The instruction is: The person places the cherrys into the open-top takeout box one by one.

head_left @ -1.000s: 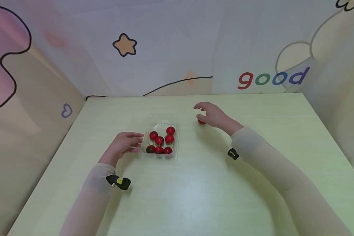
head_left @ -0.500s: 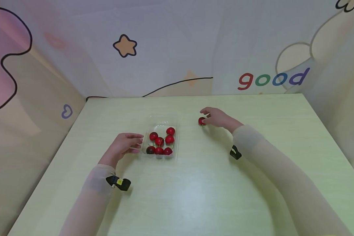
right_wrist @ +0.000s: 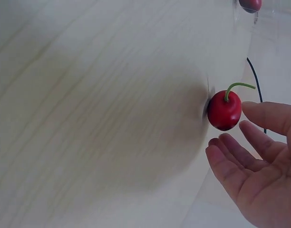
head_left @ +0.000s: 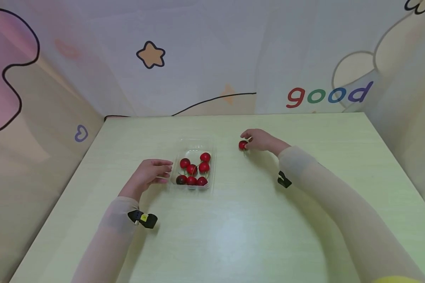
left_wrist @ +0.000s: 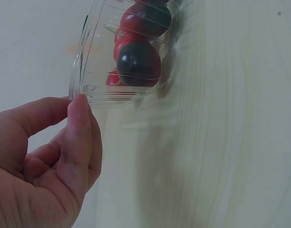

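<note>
A clear plastic container (head_left: 194, 144) holds several red cherries (head_left: 192, 169), left of the middle of the table. My left hand (head_left: 146, 175) pinches its left rim, fingertips meeting at the edge in the left wrist view. Farther right, a single red cherry (head_left: 242, 145) with a green stem lies outside the container. My right hand (head_left: 260, 139) reaches over from its right. In the right wrist view the thumb (right_wrist: 264, 114) has its tip right at this cherry (right_wrist: 224, 110), while the other fingers (right_wrist: 226, 166) are loosely bent and apart from it.
The pale wood-grain table (head_left: 212, 236) meets a printed fabric backdrop (head_left: 212, 55) along its far edge, with more fabric at both sides. A dark wrist device (head_left: 142, 218) sits on the left sleeve, and another strap (head_left: 284, 179) on the right.
My right hand has come down and slightly toward me beside the loose cherry, which now shows more fully. The left hand and the container have stayed in place.
</note>
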The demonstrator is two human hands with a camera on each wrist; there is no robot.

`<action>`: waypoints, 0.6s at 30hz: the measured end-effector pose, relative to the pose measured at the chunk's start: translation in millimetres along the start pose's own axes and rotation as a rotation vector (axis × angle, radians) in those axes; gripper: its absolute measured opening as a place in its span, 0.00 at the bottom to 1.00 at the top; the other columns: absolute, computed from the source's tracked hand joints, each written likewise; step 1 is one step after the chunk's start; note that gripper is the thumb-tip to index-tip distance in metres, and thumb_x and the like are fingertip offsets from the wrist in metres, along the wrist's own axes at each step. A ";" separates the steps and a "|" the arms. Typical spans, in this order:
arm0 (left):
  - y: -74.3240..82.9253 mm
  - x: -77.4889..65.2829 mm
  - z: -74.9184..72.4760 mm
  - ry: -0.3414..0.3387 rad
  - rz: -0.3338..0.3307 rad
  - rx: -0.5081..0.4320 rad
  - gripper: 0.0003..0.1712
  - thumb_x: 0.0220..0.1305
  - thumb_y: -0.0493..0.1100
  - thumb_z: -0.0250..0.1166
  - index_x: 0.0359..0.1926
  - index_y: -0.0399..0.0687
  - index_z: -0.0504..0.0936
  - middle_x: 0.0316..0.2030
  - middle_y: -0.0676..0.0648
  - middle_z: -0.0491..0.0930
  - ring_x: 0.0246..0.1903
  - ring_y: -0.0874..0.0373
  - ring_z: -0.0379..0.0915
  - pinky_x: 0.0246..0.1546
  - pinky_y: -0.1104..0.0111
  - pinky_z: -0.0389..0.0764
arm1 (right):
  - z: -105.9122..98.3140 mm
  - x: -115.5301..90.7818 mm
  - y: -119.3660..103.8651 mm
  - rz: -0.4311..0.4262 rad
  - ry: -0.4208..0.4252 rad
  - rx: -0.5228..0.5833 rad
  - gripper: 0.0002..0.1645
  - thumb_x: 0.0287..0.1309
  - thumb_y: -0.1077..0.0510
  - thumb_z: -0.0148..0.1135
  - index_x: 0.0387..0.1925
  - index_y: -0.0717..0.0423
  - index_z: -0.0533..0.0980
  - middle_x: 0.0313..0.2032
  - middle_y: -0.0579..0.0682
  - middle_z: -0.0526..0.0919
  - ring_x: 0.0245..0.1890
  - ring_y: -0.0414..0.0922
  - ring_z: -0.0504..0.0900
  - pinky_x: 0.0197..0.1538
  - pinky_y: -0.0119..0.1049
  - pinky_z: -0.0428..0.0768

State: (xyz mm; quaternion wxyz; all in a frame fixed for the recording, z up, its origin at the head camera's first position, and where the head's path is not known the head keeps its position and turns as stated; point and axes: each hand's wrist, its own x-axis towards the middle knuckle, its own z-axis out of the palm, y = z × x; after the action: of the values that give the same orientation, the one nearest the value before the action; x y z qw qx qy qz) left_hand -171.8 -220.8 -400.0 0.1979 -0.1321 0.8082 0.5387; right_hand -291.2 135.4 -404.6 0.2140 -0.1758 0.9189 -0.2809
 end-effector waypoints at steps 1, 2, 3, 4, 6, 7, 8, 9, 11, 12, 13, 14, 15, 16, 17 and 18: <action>0.0 0.3 0.1 -0.001 0.001 0.000 0.24 0.77 0.41 0.57 0.68 0.35 0.74 0.62 0.33 0.79 0.37 0.64 0.79 0.36 0.77 0.85 | -0.1 0.2 0.1 0.000 0.001 -0.005 0.29 0.70 0.66 0.55 0.69 0.69 0.66 0.69 0.69 0.70 0.70 0.64 0.70 0.75 0.55 0.70; 0.0 0.7 0.3 -0.001 0.000 0.000 0.24 0.77 0.41 0.57 0.68 0.35 0.74 0.62 0.33 0.79 0.37 0.64 0.79 0.36 0.77 0.85 | 0.0 0.3 0.1 0.003 0.000 -0.008 0.28 0.70 0.65 0.55 0.69 0.69 0.67 0.69 0.69 0.70 0.70 0.63 0.71 0.75 0.55 0.70; -0.2 1.0 0.3 -0.003 0.001 -0.001 0.24 0.77 0.41 0.57 0.68 0.35 0.74 0.62 0.33 0.79 0.37 0.64 0.79 0.36 0.77 0.85 | 0.2 0.5 0.1 0.007 -0.001 -0.009 0.28 0.70 0.65 0.55 0.69 0.69 0.67 0.69 0.69 0.71 0.70 0.63 0.71 0.75 0.55 0.70; -0.4 1.3 0.1 -0.001 0.001 -0.002 0.24 0.77 0.41 0.57 0.68 0.35 0.74 0.62 0.33 0.79 0.37 0.64 0.79 0.36 0.77 0.85 | 0.4 0.8 -0.1 0.010 -0.005 -0.010 0.28 0.70 0.65 0.55 0.69 0.69 0.67 0.69 0.69 0.71 0.69 0.63 0.71 0.75 0.54 0.70; -0.9 1.7 -0.4 -0.002 0.001 0.000 0.24 0.77 0.41 0.57 0.68 0.35 0.74 0.62 0.33 0.79 0.37 0.64 0.79 0.36 0.77 0.85 | 1.1 1.6 -0.2 0.015 -0.011 -0.008 0.28 0.70 0.65 0.55 0.69 0.69 0.67 0.69 0.68 0.71 0.69 0.63 0.71 0.75 0.54 0.70; -1.1 1.4 -0.7 -0.004 0.002 0.001 0.24 0.77 0.41 0.57 0.68 0.34 0.74 0.61 0.33 0.79 0.37 0.64 0.79 0.36 0.77 0.85 | 1.4 2.0 -0.2 0.020 -0.014 -0.002 0.28 0.70 0.65 0.55 0.69 0.69 0.67 0.69 0.68 0.71 0.69 0.62 0.71 0.74 0.54 0.70; -1.2 1.5 -0.8 -0.003 0.000 0.002 0.24 0.77 0.41 0.57 0.68 0.35 0.74 0.61 0.34 0.79 0.37 0.63 0.79 0.36 0.77 0.85 | 1.6 2.2 -0.1 0.023 -0.015 0.000 0.28 0.70 0.65 0.55 0.69 0.69 0.67 0.69 0.68 0.71 0.68 0.62 0.71 0.74 0.54 0.70; -1.2 1.4 -1.0 -0.003 0.000 0.003 0.24 0.77 0.41 0.57 0.68 0.35 0.74 0.61 0.34 0.79 0.37 0.63 0.79 0.36 0.77 0.85 | 1.6 2.2 -0.2 0.022 -0.015 0.000 0.28 0.70 0.66 0.55 0.69 0.69 0.67 0.68 0.68 0.72 0.68 0.62 0.71 0.74 0.54 0.71; -1.1 1.2 -1.5 -0.003 0.000 0.007 0.24 0.77 0.41 0.57 0.68 0.35 0.74 0.61 0.34 0.79 0.38 0.63 0.79 0.37 0.77 0.85 | 1.5 2.3 -0.3 0.017 -0.013 -0.003 0.28 0.69 0.66 0.55 0.68 0.69 0.67 0.68 0.69 0.72 0.67 0.62 0.72 0.73 0.54 0.71; -1.0 1.2 -1.6 -0.003 0.000 0.008 0.24 0.77 0.41 0.57 0.68 0.35 0.74 0.60 0.34 0.79 0.38 0.62 0.79 0.37 0.77 0.85 | 1.5 2.5 -0.4 0.012 -0.011 -0.007 0.28 0.69 0.66 0.55 0.68 0.70 0.68 0.67 0.69 0.72 0.67 0.62 0.72 0.73 0.54 0.71; -0.8 1.4 -1.5 -0.002 0.000 0.008 0.24 0.77 0.41 0.57 0.68 0.35 0.74 0.60 0.34 0.80 0.38 0.62 0.79 0.37 0.77 0.85 | 1.3 2.5 -0.3 0.009 -0.011 -0.007 0.28 0.69 0.67 0.56 0.68 0.70 0.68 0.67 0.69 0.73 0.66 0.62 0.73 0.73 0.54 0.72; -0.7 1.6 -1.2 -0.002 0.001 0.008 0.24 0.77 0.41 0.57 0.68 0.35 0.74 0.60 0.34 0.79 0.38 0.62 0.79 0.37 0.77 0.85 | 1.3 2.8 -0.2 0.007 -0.012 -0.010 0.27 0.68 0.67 0.56 0.67 0.69 0.69 0.67 0.69 0.74 0.66 0.61 0.73 0.73 0.54 0.72; -0.6 1.7 -1.1 -0.003 0.003 0.008 0.24 0.77 0.41 0.57 0.68 0.35 0.74 0.60 0.34 0.79 0.38 0.63 0.79 0.37 0.77 0.85 | 1.4 2.9 -0.2 0.005 -0.014 -0.011 0.27 0.68 0.67 0.56 0.67 0.70 0.69 0.66 0.69 0.74 0.65 0.61 0.73 0.72 0.53 0.72; -0.5 1.8 -0.8 -0.004 0.003 0.009 0.24 0.77 0.41 0.57 0.68 0.35 0.74 0.61 0.34 0.79 0.38 0.63 0.79 0.37 0.77 0.85 | 1.4 3.0 -0.1 0.005 -0.017 -0.009 0.27 0.68 0.67 0.56 0.67 0.70 0.70 0.65 0.68 0.75 0.64 0.60 0.74 0.71 0.53 0.73; -0.6 2.2 -0.3 -0.003 0.003 0.008 0.24 0.77 0.41 0.57 0.68 0.35 0.74 0.61 0.33 0.79 0.38 0.62 0.79 0.36 0.77 0.85 | 1.5 3.1 0.0 0.003 -0.019 -0.009 0.26 0.68 0.68 0.56 0.66 0.69 0.70 0.65 0.68 0.75 0.64 0.60 0.74 0.71 0.52 0.74; -0.4 2.2 0.0 -0.004 0.004 0.009 0.24 0.77 0.41 0.57 0.68 0.35 0.74 0.61 0.33 0.79 0.38 0.62 0.79 0.36 0.77 0.85 | 1.5 3.4 0.4 0.002 -0.021 -0.012 0.26 0.68 0.68 0.57 0.66 0.69 0.70 0.64 0.68 0.76 0.63 0.60 0.74 0.70 0.52 0.75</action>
State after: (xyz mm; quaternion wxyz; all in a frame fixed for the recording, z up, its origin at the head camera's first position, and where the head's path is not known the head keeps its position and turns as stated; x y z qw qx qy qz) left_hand -173.5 -221.0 -401.4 0.1989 -0.1283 0.8104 0.5359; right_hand -293.4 133.5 -407.0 0.2230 -0.1792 0.9184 -0.2734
